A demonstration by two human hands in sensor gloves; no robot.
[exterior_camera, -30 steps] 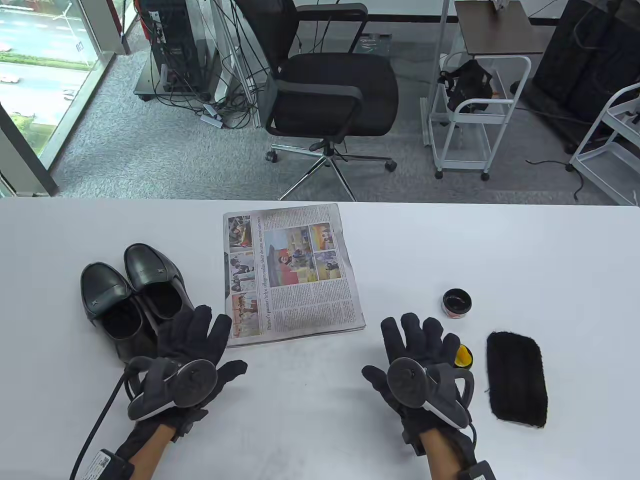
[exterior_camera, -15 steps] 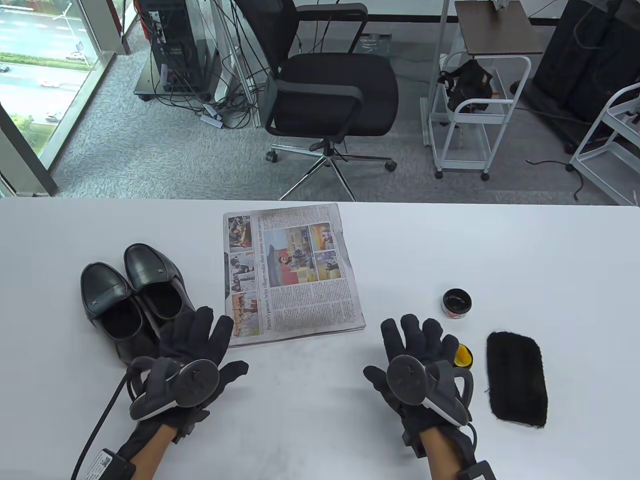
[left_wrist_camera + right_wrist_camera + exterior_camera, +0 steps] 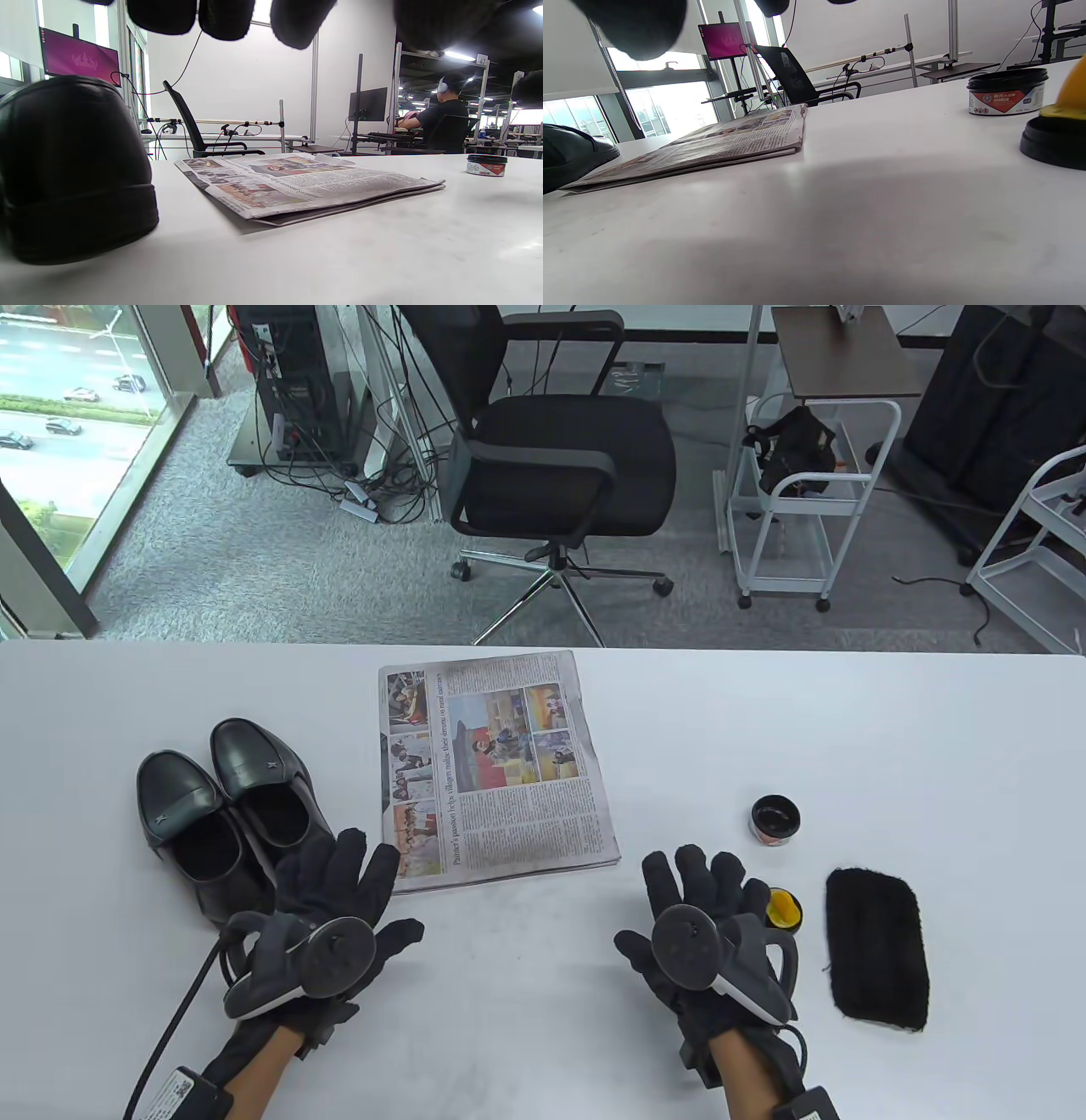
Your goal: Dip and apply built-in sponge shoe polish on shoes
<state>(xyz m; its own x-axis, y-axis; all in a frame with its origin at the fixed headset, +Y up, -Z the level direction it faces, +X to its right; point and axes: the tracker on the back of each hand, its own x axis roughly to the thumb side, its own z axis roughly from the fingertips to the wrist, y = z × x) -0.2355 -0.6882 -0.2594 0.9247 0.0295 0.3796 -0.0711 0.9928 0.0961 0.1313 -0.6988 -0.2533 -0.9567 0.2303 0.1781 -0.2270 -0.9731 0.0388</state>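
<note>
Table (image 3: 848, 712) is carrying newspaper (image 3: 496, 772) centre, shoes (image 3: 225, 806) far left, black cloth (image 3: 876, 948) right. Left hand (image 3: 327, 916) and right hand (image 3: 704, 925) are hovering, fingers apart, holding nothing. Polish tin (image 3: 775, 819) and yellow sponge lid (image 3: 784, 909) are sitting just beside right hand.

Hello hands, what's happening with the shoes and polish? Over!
Left hand and right hand open, no grip. Shoes untouched; polish tin open. Sponge lid beside right hand. Nothing in the way.
</note>
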